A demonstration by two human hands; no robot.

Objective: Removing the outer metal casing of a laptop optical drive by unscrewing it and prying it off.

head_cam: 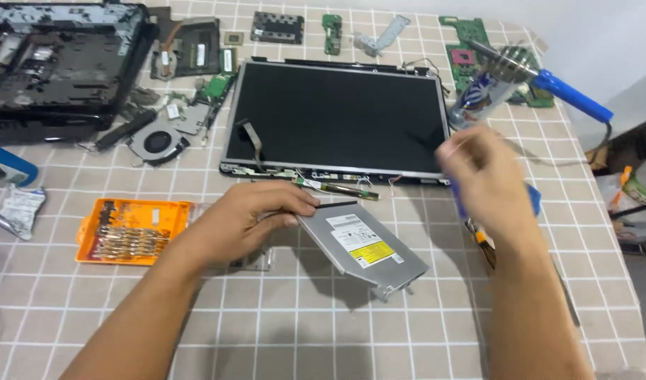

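My left hand (256, 211) grips the near-left corner of a flat silver optical drive (365, 246), holding it tilted above the checked tablecloth. My right hand (481, 172) is blurred at the right, closed around a tool with a blue handle (532, 199); only a bit of the handle shows. A bare laptop screen panel (337, 116) lies just beyond both hands, with loose cables at its near edge.
An orange case of screwdriver bits (129, 231) sits at the left. A dismantled black laptop base (55, 60), a fan (157, 141) and small boards lie at the back left. A soldering iron with a blue handle (569, 91) rests in its stand over a green motherboard (471, 49).
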